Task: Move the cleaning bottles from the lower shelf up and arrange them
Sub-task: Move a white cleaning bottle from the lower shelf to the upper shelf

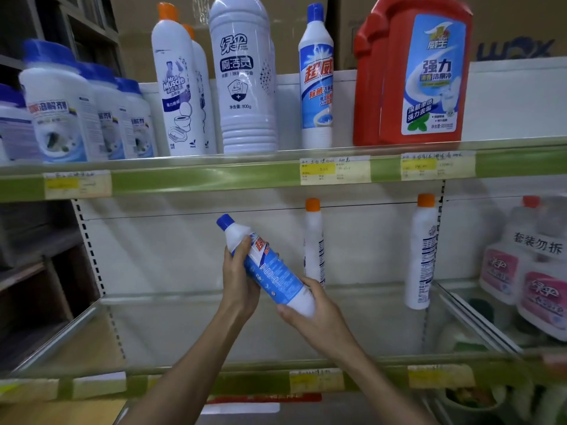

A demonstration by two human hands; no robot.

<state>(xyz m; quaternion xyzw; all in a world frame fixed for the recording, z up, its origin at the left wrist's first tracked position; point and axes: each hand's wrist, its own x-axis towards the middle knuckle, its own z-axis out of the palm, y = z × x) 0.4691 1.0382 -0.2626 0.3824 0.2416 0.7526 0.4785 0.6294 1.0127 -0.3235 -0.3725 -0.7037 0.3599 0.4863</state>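
A blue-capped white bottle with a blue label (pixel 270 268) is tilted in the air in front of the lower shelf (pixel 214 329), cap pointing up-left. My left hand (pixel 239 280) grips its upper part and my right hand (pixel 313 314) cups its base. Two tall white bottles with orange caps stand at the back of the lower shelf, one (pixel 313 240) just behind the held bottle, the other (pixel 422 250) further right. On the upper shelf (pixel 196 179) stands a matching blue-capped bottle (pixel 316 78).
The upper shelf also carries blue-lidded white jars (pixel 61 102), orange-capped Mr Muscle bottles (pixel 175 87), a large white bottle (pixel 245 75) and red jugs (pixel 414 72). Pink-labelled bottles (pixel 527 271) stand in the bay to the right. Price tags line the green shelf edges.
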